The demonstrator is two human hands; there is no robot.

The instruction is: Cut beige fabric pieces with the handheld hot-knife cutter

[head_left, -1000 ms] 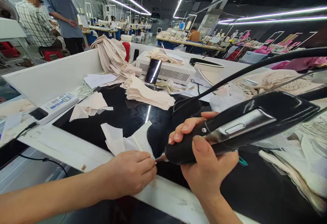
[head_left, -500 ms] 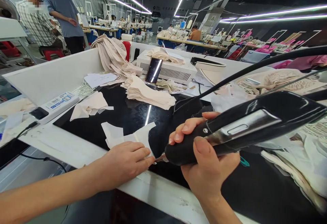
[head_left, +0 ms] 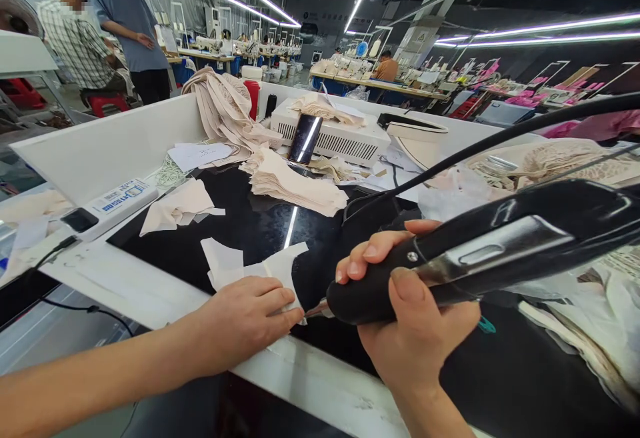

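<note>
In the head view, my left hand (head_left: 247, 321) rests on a cut piece of whitish fabric (head_left: 280, 266) at the front edge of the black tabletop. Its fingers are bent close together on the fabric's near end, and part of the cloth is hidden beneath them. My right hand (head_left: 415, 318) is wrapped around a black corded hand tool (head_left: 373, 288) with a silver lever along its side. The tool's narrow metal tip (head_left: 319, 309) points left and lies right beside my left fingertips, at the fabric's edge. Whether the tip touches the cloth I cannot tell.
A stack of beige fabric pieces (head_left: 295, 185) lies farther back, with a loose beige piece (head_left: 177, 206) to its left. Behind stand a phone (head_left: 305, 138) and a white vented box (head_left: 345, 141). The tool's black cable (head_left: 465, 151) arcs across the right. Two people are at the far left.
The tool and my right hand appear slightly farther right as the whole view shifts a little. My left hand stays on the fabric, with the tip still beside it.
</note>
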